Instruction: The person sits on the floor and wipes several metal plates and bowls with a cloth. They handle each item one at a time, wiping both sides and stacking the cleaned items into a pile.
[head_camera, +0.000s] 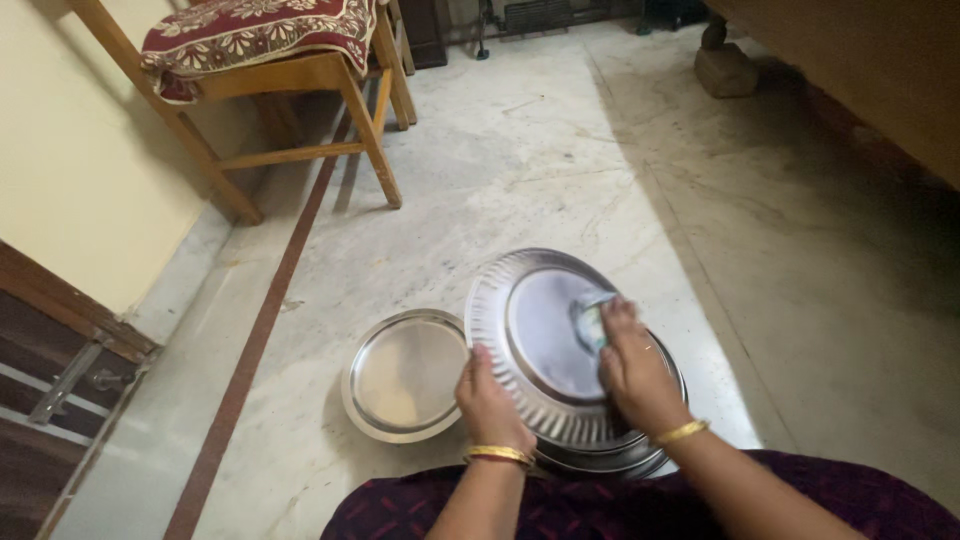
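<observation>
- We hold a large steel plate (545, 335) tilted up off the floor, its fluted rim facing the camera.
- Our left hand (490, 400) grasps the plate's lower left rim, fingers curled over the edge; a gold bangle (498, 455) sits on that wrist.
- Our right hand (632, 375) is clenched around a small pale scrub pad (590, 318) and presses it against the plate's flat centre, right of the middle.
- The pad shows just beyond the fingertips, touching the plate surface.
- Beneath the tilted plate lies another steel vessel (610, 460); only its lower rim shows, so we cannot tell its kind.
- A second steel plate (405, 375) lies flat on the marble floor (560, 160), just left of our left hand.
- A wooden chair (300, 80) with a patterned red cushion (260, 30) stands well apart, at upper left.
</observation>
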